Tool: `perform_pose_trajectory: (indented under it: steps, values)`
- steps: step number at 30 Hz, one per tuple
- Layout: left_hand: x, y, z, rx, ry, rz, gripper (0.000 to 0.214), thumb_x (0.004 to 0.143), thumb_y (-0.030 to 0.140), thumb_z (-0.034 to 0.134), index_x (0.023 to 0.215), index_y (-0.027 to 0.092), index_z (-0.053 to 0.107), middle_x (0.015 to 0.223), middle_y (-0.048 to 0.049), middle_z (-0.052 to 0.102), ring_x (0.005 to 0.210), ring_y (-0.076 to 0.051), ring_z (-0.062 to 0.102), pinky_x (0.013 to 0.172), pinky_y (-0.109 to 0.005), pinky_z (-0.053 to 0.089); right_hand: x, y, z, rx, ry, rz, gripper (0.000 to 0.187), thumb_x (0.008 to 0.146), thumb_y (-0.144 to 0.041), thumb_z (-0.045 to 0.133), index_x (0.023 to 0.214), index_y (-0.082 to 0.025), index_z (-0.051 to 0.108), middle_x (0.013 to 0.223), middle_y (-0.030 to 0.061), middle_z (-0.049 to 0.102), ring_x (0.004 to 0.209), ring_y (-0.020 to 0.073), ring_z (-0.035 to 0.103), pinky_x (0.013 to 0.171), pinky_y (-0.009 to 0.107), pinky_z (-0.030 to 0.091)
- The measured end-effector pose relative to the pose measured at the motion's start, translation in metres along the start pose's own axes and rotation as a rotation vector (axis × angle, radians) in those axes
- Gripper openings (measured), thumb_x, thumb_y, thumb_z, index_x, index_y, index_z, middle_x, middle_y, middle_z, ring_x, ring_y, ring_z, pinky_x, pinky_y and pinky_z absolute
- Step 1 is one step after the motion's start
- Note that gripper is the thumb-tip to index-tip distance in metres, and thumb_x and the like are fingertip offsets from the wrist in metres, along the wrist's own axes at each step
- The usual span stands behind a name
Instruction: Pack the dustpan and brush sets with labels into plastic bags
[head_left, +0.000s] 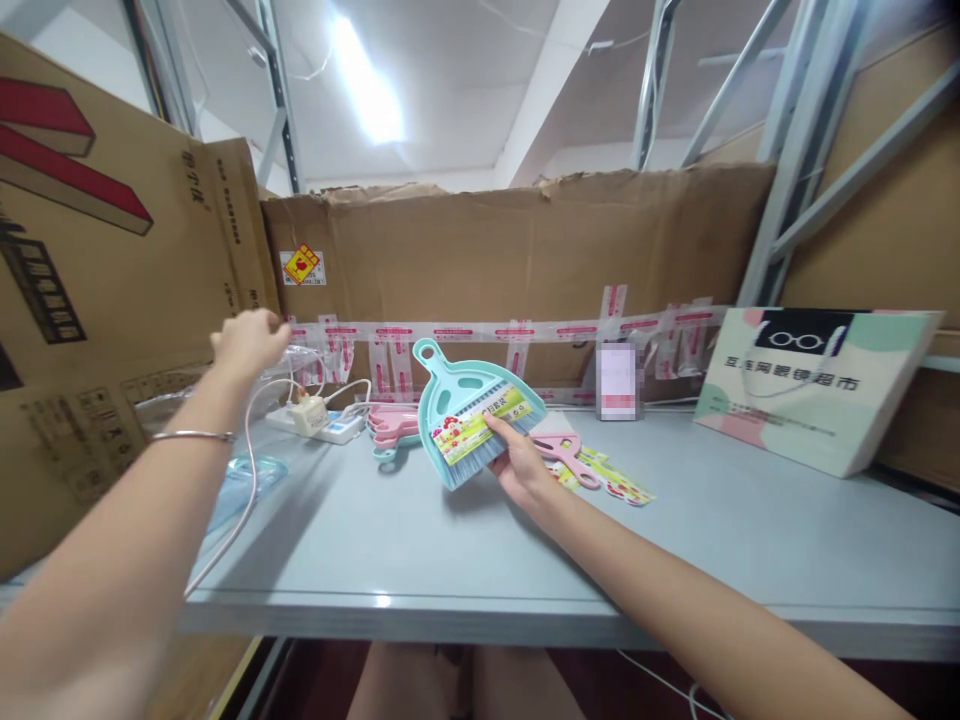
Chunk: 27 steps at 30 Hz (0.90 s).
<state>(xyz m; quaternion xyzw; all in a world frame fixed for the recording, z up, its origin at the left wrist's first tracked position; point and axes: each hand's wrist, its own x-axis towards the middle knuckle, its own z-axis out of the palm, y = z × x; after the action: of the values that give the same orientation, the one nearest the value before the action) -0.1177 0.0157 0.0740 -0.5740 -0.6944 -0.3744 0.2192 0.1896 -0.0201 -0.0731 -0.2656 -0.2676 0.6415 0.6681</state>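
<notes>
My right hand (523,470) grips a mint-green dustpan (444,400) by its front edge, tilted above the table. A brush (469,466) with grey bristles lies inside the pan, and a printed yellow label card (491,418) covers its upper part. My thumb presses on the card. My left hand (250,342) is raised at the left with its fingers curled, close to clear plastic wrapping (300,362); whatever is in the fingers is hidden. Behind the dustpan sit stacked pink dustpans (391,425). A pink brush handle (576,464) and more label cards (626,484) lie at the right.
A power strip (341,428) with a plug and white cable sits left on the grey table (360,550). Blue clear plastic bags (244,490) lie nearby. A large carton (112,300) stands left, a cardboard wall behind, a phone (619,382) and paper bag (802,395) right.
</notes>
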Motion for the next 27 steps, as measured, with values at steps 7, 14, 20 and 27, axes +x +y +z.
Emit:
perform_pose_trajectory:
  steps: [7,14,20,27]
  values:
    - [0.009,-0.040,0.038,0.393,-0.268,-0.159,0.018,0.069,0.025,0.062,0.074,0.009,0.055,0.078,-0.0097,0.059,0.097,-0.034,0.052,0.083,-0.058,0.033,0.000,-0.003,0.001,0.018,0.006,0.014,0.028,0.068,-0.013,0.068,0.094,-0.018,0.060,0.069,-0.0017,0.071,0.064,0.0152,0.067,0.050,0.022,0.051]
    - [-0.005,-0.027,0.014,0.504,-0.025,0.054,0.023,0.082,0.021,0.040,0.079,0.010,0.060,0.082,-0.0104,0.063,0.082,-0.023,0.053,0.081,-0.047,0.035,0.002,-0.001,-0.001,0.031,-0.028,0.018,0.030,0.070,-0.014,0.067,0.099,-0.018,0.061,0.074,-0.0004,0.072,0.069,0.0161,0.068,0.056,0.024,0.054]
    - [-0.058,0.051,0.039,0.187,0.127,0.333,0.021,0.083,0.025,0.041,0.083,0.016,0.060,0.090,-0.0114,0.063,0.089,-0.025,0.054,0.075,-0.035,0.039,-0.001,-0.005,0.001,0.034,-0.060,0.052,0.028,0.073,-0.016,0.065,0.100,-0.015,0.061,0.087,0.0043,0.073,0.076,0.0182,0.069,0.069,0.029,0.057]
    - [-0.095,0.090,0.091,-0.274,0.141,0.297,0.012,0.081,0.016,0.043,0.078,0.019,0.054,0.082,-0.0065,0.059,0.079,-0.020,0.054,0.072,-0.030,0.042,0.005,0.002,-0.006,-0.094,0.089,0.121,0.019,0.072,-0.011,0.064,0.091,-0.013,0.062,0.069,0.0030,0.072,0.060,0.0156,0.067,0.061,0.027,0.056]
